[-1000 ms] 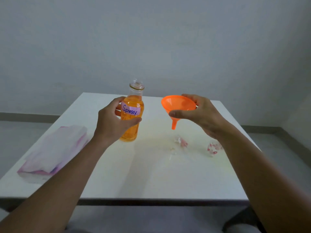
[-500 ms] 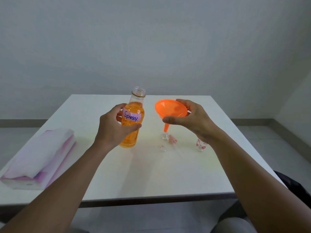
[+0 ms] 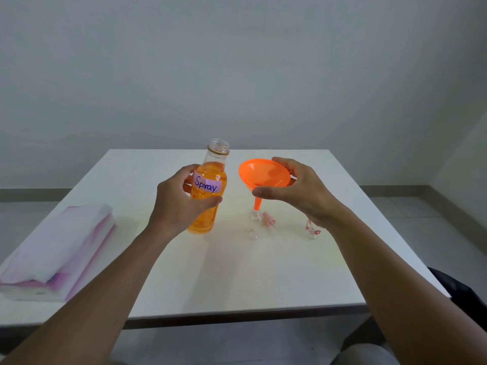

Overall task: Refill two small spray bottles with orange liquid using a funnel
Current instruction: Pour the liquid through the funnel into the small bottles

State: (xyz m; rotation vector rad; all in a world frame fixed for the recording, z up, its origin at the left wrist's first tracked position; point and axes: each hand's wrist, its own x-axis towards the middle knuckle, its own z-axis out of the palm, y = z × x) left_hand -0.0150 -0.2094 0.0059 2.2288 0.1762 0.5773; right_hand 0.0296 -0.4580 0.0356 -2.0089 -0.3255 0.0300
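Orange funnel (image 3: pixel 264 175) in right hand (image 3: pixel 300 193), floral bottle (image 3: pixel 312 231) half hidden

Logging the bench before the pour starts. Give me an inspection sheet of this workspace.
Surface: white table, faint yellowish patch at centre.
Job's things: large bottle of orange liquid, uncapped, labelled Spray; orange funnel, spout above the small clear bottle; flowered small bottle partly behind the right wrist.
Clutter: pink pump head lying flat; clear cap; pink-white pack at the left edge.
Grippers: left hand grips the large bottle; right hand holds the funnel's rim.
Cables: nothing seen.
Surroundings: grey wall, pale floor.
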